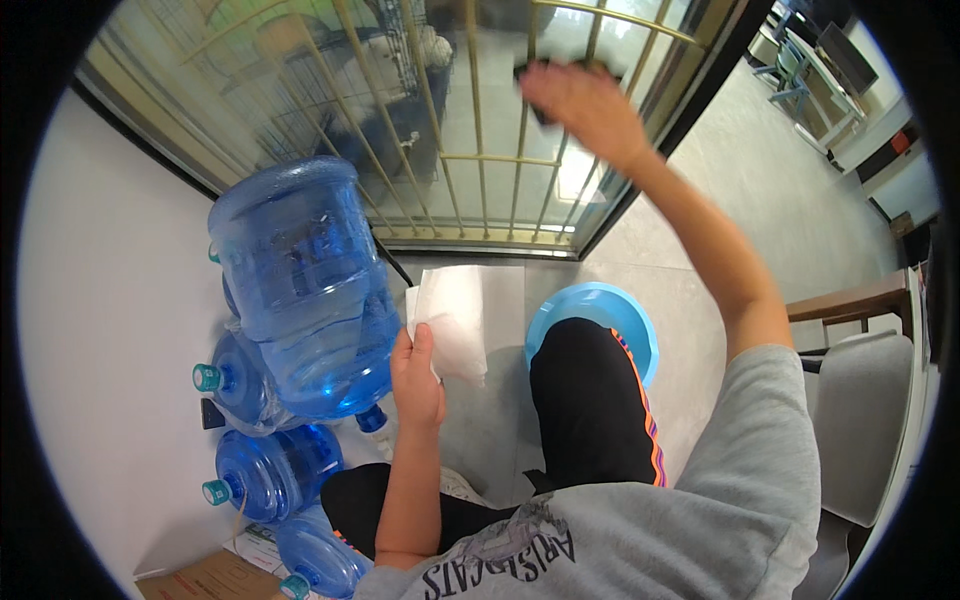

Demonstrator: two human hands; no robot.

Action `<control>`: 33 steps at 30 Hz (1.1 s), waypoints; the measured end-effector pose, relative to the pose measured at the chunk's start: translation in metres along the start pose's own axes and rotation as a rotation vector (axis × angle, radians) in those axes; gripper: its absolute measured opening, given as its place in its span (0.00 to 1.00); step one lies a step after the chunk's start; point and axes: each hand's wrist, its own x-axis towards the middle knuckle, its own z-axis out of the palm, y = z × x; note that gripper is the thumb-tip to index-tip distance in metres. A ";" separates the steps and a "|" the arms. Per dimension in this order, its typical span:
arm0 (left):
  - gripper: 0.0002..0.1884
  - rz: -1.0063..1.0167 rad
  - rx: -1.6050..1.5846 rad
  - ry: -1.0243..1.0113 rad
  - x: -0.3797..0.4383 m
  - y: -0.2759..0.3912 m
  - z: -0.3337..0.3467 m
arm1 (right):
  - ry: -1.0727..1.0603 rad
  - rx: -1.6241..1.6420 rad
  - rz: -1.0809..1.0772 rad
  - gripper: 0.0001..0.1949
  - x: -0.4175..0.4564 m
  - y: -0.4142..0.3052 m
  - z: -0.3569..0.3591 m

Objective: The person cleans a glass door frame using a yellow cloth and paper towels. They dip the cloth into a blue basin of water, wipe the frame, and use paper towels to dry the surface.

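My left hand [420, 382] holds a folded white tissue or cloth pad [450, 322], thumb on top, just right of a large blue water bottle [307, 300]. Up at the glass door with gold-coloured bars [480, 180], my right hand [581, 105] is raised with its back towards me. Motion blurs its fingers. A dark thing [551, 116] shows beneath and around that hand; its kind and whether I grip it cannot be told.
A light blue plastic basin [645, 337] stands on the floor, partly behind my knee. More water bottles [270, 472] with green caps lie stacked at the left wall, above a cardboard box [202, 581]. A grey chair [862, 427] is at the right. Behind the glass is a wire cage.
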 end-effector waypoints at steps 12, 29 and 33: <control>0.17 -0.277 0.109 -0.071 -0.011 -0.054 0.023 | 0.283 -0.303 0.444 0.34 -0.028 -0.022 0.030; 0.17 -0.466 0.218 -0.193 -0.032 -0.063 0.018 | -0.152 -0.018 0.225 0.28 -0.155 -0.048 0.069; 0.17 -0.466 0.184 -0.108 -0.025 -0.065 0.016 | 0.538 -0.189 0.510 0.28 -0.044 -0.020 0.029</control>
